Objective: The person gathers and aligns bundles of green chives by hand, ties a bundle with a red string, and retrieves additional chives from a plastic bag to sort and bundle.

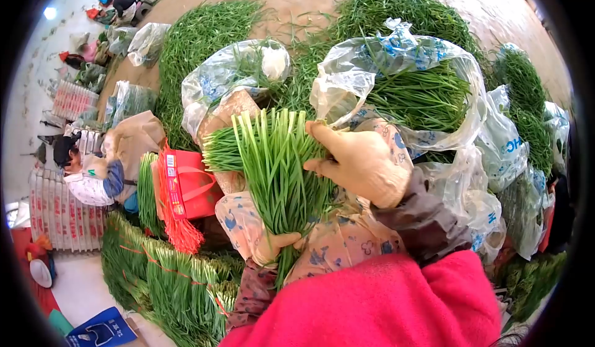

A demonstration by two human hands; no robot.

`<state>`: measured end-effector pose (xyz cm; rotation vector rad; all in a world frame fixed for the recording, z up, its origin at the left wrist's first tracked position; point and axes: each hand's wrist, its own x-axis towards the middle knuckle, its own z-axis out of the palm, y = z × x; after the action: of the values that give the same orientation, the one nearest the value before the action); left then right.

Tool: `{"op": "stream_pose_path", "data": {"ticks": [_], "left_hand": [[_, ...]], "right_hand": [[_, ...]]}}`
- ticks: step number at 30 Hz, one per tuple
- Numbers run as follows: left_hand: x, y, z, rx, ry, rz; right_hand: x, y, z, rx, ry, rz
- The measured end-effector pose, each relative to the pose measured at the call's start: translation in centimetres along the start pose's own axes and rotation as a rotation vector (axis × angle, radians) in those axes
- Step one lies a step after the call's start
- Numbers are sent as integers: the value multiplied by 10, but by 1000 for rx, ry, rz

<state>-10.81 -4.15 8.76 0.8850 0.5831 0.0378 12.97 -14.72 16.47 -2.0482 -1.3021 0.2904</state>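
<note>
A bunch of green stalks [279, 167] rises from the left hand [274, 246] clasping its lower part, while the right hand [365, 164], fingers partly curled, meets its upper right edge.

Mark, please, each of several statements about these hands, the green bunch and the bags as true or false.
1. The left hand holds the green bunch near its lower part. True.
2. The right hand is inside the red bag. False: it is at the right side of the bunch, near the pale ends.
3. The red bag is to the left of the green bunch. True.
4. The large open plastic bag on the right has only paper in it. False: green stalks lie in it.
5. The pale ends of the upright stalks point toward the person's body. False: they point away.
</note>
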Motion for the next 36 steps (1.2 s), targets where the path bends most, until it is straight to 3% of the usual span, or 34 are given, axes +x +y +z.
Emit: {"op": "stream_pose_path", "data": {"ticks": [4, 6, 7, 8, 10, 12, 13, 14, 17, 18, 20, 21, 23, 24, 26, 28, 29, 32, 34, 36], "left_hand": [[0, -10, -7, 346, 200, 93], [3, -18, -16, 315, 245, 135], [3, -17, -18, 351, 259, 157], [4, -15, -20, 388, 272, 179], [1, -1, -8, 440, 304, 249], [-2, 8, 1, 519, 345, 350], [-3, 8, 0, 547, 360, 383], [-1, -1, -9, 445, 335, 386], [3, -4, -11, 315, 297, 394], [3, -1, -8, 302, 291, 397], [3, 9, 4, 609, 351, 472], [1, 12, 9, 761, 384, 507], [-3, 16, 15, 1062, 462, 576], [-4, 17, 11, 1113, 500, 572], [-5, 19, 4, 1214, 578, 560], [-4, 33, -8, 1633, 661, 824], [4, 3, -57, 1330, 508, 739], [-3, 10, -51, 754, 248, 507], [-15, 3, -65, 410, 196, 209], [-22, -1, -83, 373, 128, 72]], "right_hand": [[2, 12, 28, -21, -5, -9], [-5, 8, 28, 812, -283, 270], [-9, 8, 21, 967, -538, 317], [-16, 13, 17, 873, -630, 137], [-23, 17, 10, 924, -936, 164], [-25, 27, 4, 1014, -1113, 75], [-27, 28, -3, 1087, -1181, 143], [-25, 25, -8, 1091, -1181, 140], [-19, 17, -6, 942, -589, 335], [-15, 19, 9, 821, -388, 267], [4, 10, 11, 321, -428, 235], [5, 11, 22, 322, -419, 239], [3, 18, 52, 190, -128, 122], [4, 18, 47, 194, -129, 116], [-1, 19, 24, 584, -569, 190], [-14, 30, 15, 803, -952, 160], [-24, 35, 9, 951, -1087, 150], [-47, 54, -2, 1311, -1405, 60], [-58, 69, -11, 1341, -1450, 50], [-69, 85, -29, 1371, -1306, 129]]}}
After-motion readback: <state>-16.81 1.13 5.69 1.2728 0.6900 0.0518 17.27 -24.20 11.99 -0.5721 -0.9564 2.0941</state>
